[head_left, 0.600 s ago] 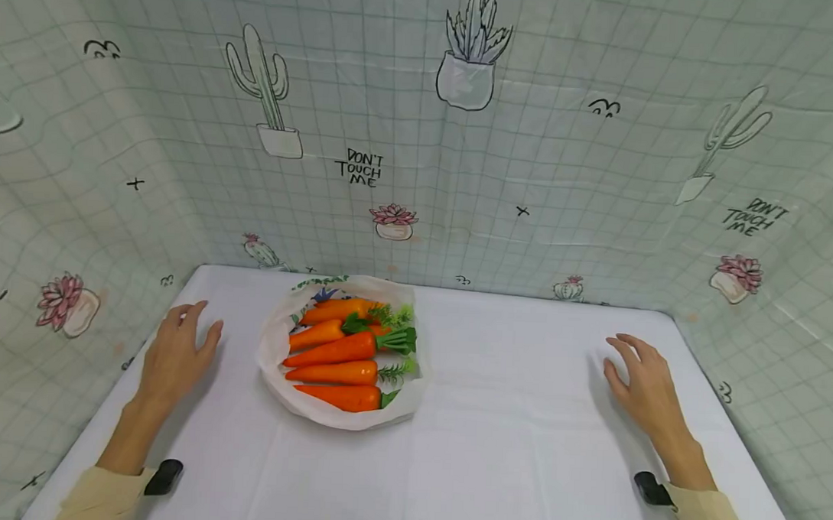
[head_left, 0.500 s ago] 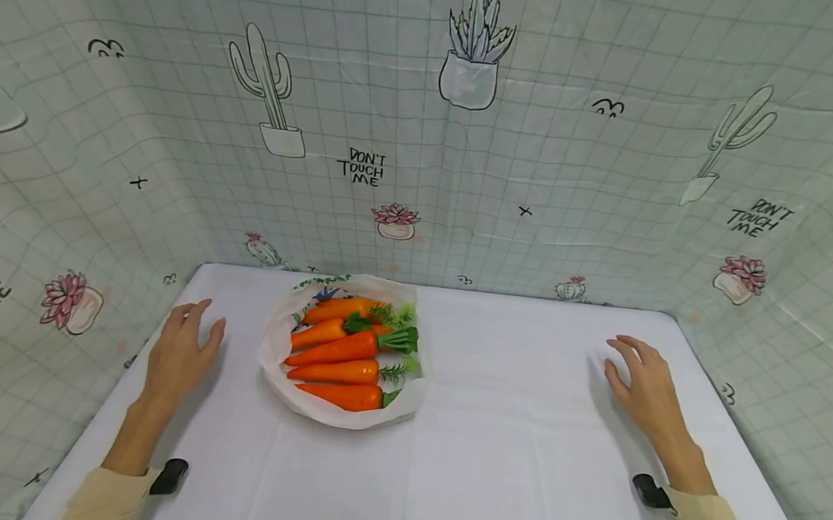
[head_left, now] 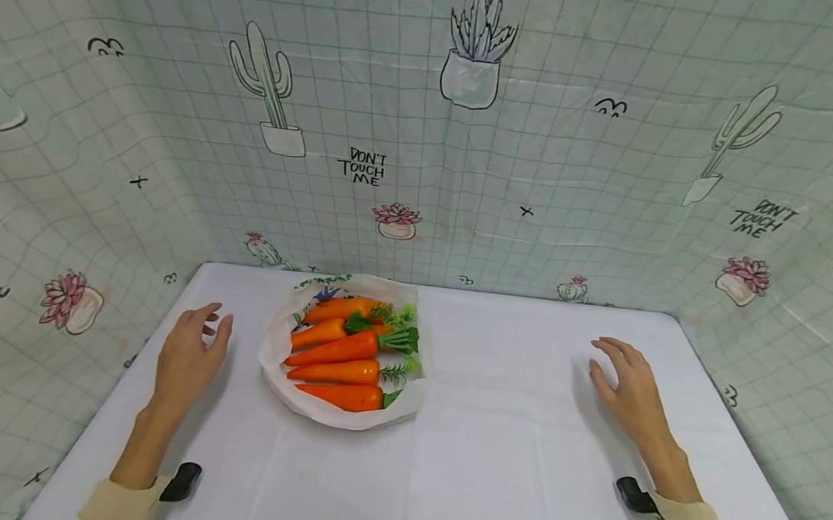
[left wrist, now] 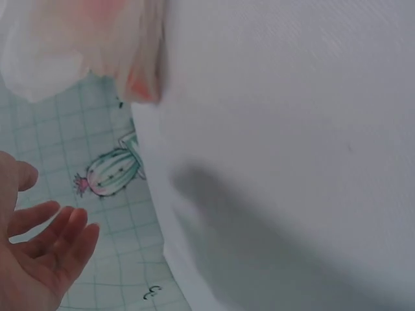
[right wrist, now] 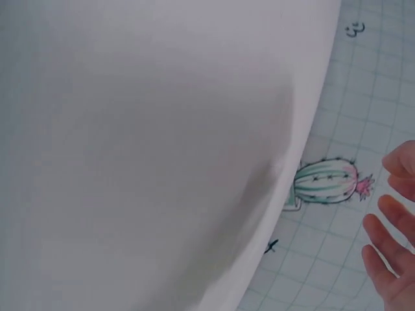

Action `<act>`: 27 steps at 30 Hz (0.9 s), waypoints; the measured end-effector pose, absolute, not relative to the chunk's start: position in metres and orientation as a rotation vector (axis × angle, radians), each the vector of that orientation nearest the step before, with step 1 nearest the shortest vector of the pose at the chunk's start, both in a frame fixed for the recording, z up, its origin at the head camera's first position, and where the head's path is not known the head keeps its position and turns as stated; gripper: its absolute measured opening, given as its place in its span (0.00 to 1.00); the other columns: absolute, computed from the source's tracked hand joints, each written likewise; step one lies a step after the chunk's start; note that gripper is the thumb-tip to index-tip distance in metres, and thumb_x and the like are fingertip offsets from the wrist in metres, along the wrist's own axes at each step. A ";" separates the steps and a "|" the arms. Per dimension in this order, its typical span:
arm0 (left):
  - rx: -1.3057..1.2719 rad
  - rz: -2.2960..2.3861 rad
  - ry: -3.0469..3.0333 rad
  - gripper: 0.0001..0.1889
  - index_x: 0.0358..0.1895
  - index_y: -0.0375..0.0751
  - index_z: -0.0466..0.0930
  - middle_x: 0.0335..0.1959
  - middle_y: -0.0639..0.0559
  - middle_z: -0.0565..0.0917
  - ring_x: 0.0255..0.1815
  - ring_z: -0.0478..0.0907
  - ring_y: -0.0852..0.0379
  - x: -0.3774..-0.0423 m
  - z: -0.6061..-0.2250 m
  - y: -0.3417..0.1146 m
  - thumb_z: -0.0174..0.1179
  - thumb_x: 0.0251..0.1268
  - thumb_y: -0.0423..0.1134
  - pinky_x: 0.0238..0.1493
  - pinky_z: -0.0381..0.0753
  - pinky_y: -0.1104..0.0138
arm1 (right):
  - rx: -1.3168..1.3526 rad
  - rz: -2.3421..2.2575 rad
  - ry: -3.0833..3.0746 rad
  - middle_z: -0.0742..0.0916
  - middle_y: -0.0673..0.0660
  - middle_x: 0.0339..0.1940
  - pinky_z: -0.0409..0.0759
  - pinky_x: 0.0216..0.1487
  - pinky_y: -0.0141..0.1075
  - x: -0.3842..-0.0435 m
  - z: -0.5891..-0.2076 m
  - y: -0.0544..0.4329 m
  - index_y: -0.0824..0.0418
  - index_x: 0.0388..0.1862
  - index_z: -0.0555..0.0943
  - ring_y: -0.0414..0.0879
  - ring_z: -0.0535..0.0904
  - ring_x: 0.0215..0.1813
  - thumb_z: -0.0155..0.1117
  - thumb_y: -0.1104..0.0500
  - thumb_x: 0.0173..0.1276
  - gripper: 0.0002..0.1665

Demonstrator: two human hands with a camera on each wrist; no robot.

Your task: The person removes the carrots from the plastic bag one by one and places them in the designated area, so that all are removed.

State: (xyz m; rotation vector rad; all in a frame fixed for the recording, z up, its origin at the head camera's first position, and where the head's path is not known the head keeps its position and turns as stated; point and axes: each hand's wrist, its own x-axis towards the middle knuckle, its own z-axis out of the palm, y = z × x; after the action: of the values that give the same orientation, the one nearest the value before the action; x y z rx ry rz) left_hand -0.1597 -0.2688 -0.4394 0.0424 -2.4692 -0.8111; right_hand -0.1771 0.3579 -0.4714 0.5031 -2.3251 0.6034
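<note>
Several orange carrots (head_left: 337,350) with green tops lie side by side in a white cloth-like bag (head_left: 274,385) with its mouth spread open, left of the table's middle. To the bag's left is my left hand (head_left: 189,355), held over the table with relaxed, slightly bent fingers and nothing in them. My right hand (head_left: 629,386) hovers at the right side of the table, fingers loosely bent and holding nothing. In the left wrist view the bag (left wrist: 84,45) shows at the top left, with orange showing through its side.
The table (head_left: 494,416) has a white cover. Behind it and along both sides hangs a checked curtain (head_left: 489,163) printed with cacti and lettering. A black wrist strap (head_left: 183,481) sits at the left sleeve, another black strap (head_left: 634,495) at the right.
My left hand has shifted slightly right toward the bag, its fingers bending a little more. My right hand has moved slightly left. The bag and carrots stay where they were.
</note>
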 end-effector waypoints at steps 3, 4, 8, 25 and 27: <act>0.036 -0.840 -2.431 0.18 0.57 0.25 0.80 0.44 0.31 0.82 0.37 0.81 0.39 -0.159 -0.436 -0.262 0.59 0.74 0.37 0.34 0.76 0.55 | 0.502 0.625 -2.345 0.84 0.69 0.52 0.71 0.55 0.61 -0.177 -0.471 0.349 0.72 0.54 0.82 0.68 0.78 0.56 0.70 0.75 0.58 0.22; 0.034 -0.852 -2.424 0.17 0.57 0.25 0.81 0.43 0.32 0.82 0.37 0.81 0.40 -0.159 -0.435 -0.260 0.60 0.74 0.37 0.34 0.76 0.56 | 0.500 0.633 -2.350 0.84 0.69 0.53 0.71 0.56 0.61 -0.177 -0.471 0.346 0.72 0.54 0.82 0.68 0.78 0.56 0.70 0.75 0.59 0.22; 0.041 -0.893 -2.416 0.17 0.56 0.26 0.82 0.42 0.34 0.83 0.35 0.80 0.43 -0.157 -0.432 -0.251 0.60 0.75 0.38 0.33 0.73 0.65 | 0.495 0.664 -2.351 0.84 0.69 0.54 0.71 0.62 0.50 -0.178 -0.471 0.337 0.72 0.55 0.82 0.66 0.78 0.57 0.70 0.74 0.60 0.22; 0.072 -1.004 -2.408 0.17 0.54 0.27 0.83 0.39 0.34 0.84 0.33 0.79 0.44 -0.166 -0.421 -0.225 0.61 0.74 0.39 0.33 0.70 0.80 | 0.499 0.832 -2.320 0.85 0.65 0.56 0.60 0.65 0.19 -0.185 -0.464 0.301 0.69 0.57 0.82 0.63 0.79 0.59 0.69 0.74 0.63 0.22; 0.078 -1.014 -2.421 0.17 0.54 0.27 0.83 0.40 0.34 0.84 0.34 0.79 0.44 -0.166 -0.420 -0.223 0.62 0.73 0.39 0.32 0.72 0.78 | 0.498 0.844 -2.323 0.85 0.64 0.56 0.60 0.65 0.19 -0.186 -0.464 0.297 0.69 0.58 0.82 0.62 0.79 0.60 0.69 0.74 0.64 0.22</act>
State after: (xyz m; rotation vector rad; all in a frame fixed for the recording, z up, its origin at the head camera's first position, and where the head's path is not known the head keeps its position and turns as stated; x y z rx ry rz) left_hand -0.1663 -0.2229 -0.4198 0.0780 -2.4212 -1.0138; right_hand -0.1862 0.2971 -0.4643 0.4984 -2.3234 0.8437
